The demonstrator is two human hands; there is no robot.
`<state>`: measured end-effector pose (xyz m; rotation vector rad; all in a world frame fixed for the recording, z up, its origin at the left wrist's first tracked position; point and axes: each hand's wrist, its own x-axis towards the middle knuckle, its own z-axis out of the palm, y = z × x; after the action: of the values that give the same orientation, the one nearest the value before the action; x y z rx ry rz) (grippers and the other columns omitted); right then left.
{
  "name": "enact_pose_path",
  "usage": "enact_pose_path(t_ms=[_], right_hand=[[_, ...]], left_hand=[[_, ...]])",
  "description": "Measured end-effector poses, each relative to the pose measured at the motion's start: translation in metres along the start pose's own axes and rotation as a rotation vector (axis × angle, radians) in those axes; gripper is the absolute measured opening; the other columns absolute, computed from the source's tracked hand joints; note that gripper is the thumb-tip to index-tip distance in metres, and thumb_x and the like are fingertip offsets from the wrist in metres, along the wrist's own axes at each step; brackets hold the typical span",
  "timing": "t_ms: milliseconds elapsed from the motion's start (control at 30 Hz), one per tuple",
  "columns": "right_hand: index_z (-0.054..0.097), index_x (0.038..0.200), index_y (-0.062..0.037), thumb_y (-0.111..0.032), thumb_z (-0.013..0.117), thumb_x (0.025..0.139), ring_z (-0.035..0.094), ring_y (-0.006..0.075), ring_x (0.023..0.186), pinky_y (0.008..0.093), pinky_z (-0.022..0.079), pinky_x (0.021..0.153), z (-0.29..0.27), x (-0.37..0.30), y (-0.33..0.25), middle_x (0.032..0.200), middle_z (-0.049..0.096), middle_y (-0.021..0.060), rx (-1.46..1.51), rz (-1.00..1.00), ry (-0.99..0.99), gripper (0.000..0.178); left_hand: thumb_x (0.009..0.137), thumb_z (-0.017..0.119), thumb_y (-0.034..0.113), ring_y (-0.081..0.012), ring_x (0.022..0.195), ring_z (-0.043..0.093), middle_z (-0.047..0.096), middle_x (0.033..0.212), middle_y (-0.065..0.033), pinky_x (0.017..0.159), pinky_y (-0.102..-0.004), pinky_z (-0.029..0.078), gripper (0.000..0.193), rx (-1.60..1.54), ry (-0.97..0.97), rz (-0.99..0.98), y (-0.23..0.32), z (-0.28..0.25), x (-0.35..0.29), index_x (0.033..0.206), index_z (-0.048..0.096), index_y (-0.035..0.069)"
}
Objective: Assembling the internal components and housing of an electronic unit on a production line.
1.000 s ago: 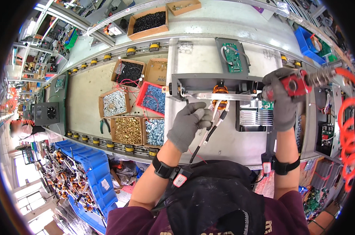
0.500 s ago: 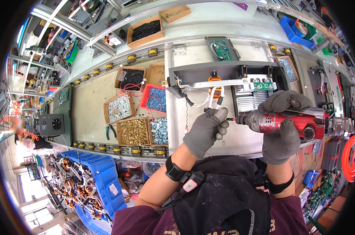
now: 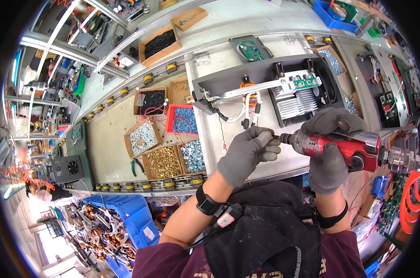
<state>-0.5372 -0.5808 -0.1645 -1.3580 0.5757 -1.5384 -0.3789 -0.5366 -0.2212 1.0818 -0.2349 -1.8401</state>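
My right hand, in a grey glove, is wrapped round a red air-powered screwdriver lying on its side, its bit pointing left. My left hand, gloved the same way, has its fingers pinched together at the tip of the bit. Whatever lies between those fingers is hidden. Just beyond my hands stands an open dark metal chassis. It carries a silver heat sink, a small green circuit board and a copper-coloured coil with white leads hanging toward my left hand.
Left of the chassis stand a red bin of bluish screws and cardboard boxes of brass fasteners, silver fasteners and black screws. Pliers lie beside them. A blue crate of coils stands lower left. An orange hose coils at right.
The view has turned slightly, and the chassis sits higher in it. Both hands stay close together, with the screwdriver's bit still at my left fingertips.
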Motion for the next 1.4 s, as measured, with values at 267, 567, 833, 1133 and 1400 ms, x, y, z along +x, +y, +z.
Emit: enact_pose_path(t_ms=[267,567,833,1133,1400], right_hand=[[0.045,0.108,-0.0094,-0.024,0.076,0.075,0.058,0.0240,0.081,0.0411,0.054,0.070,0.006,-0.013,-0.007,0.093,0.055,0.0115,0.037,0.026,0.172,0.047],[0.045,0.107,-0.0114,-0.026,0.075,0.075,0.058,0.0240,0.080,0.0406,0.054,0.070,0.010,-0.020,-0.010,0.092,0.054,0.0107,0.063,0.085,0.207,0.047],[0.047,0.109,-0.0060,-0.026,0.069,0.074,0.054,0.0199,0.080,0.0363,0.051,0.068,0.004,-0.025,-0.014,0.090,0.054,0.0088,0.115,0.089,0.384,0.046],[0.048,0.113,-0.0028,-0.020,0.063,0.080,0.052,0.0201,0.087,0.0349,0.046,0.076,-0.021,-0.035,-0.005,0.097,0.054,0.0081,0.066,0.148,0.465,0.040],[0.049,0.112,-0.0030,-0.015,0.055,0.089,0.056,0.0202,0.087,0.0342,0.050,0.076,-0.069,-0.029,0.019,0.096,0.057,0.0089,0.280,0.249,0.716,0.027]], left_hand=[[0.096,0.052,0.019,-0.0137,0.069,0.057,0.060,0.085,-0.0083,0.059,-0.0250,0.047,0.021,0.059,-0.076,-0.072,0.002,-0.011,0.010,0.105,0.053,0.000],[0.096,0.051,0.023,-0.0082,0.049,0.042,0.053,0.070,-0.0034,0.041,-0.0220,0.033,0.022,0.197,-0.093,-0.135,0.006,-0.015,0.014,0.105,0.054,0.002],[0.095,0.047,0.022,-0.0104,0.063,0.058,0.057,0.074,-0.0025,0.054,-0.0249,0.045,0.026,0.925,-0.128,0.105,0.042,-0.031,0.036,0.108,0.060,0.002],[0.078,0.063,0.015,-0.0164,0.088,0.057,0.058,0.084,0.0002,0.072,-0.0320,0.044,0.018,3.132,-0.988,0.648,0.053,0.000,0.083,0.096,0.067,0.015],[0.069,0.067,0.024,-0.0172,0.068,0.053,0.050,0.069,0.0028,0.061,-0.0329,0.041,0.020,1.997,-0.766,1.341,0.053,-0.029,0.109,0.089,0.065,0.020]])
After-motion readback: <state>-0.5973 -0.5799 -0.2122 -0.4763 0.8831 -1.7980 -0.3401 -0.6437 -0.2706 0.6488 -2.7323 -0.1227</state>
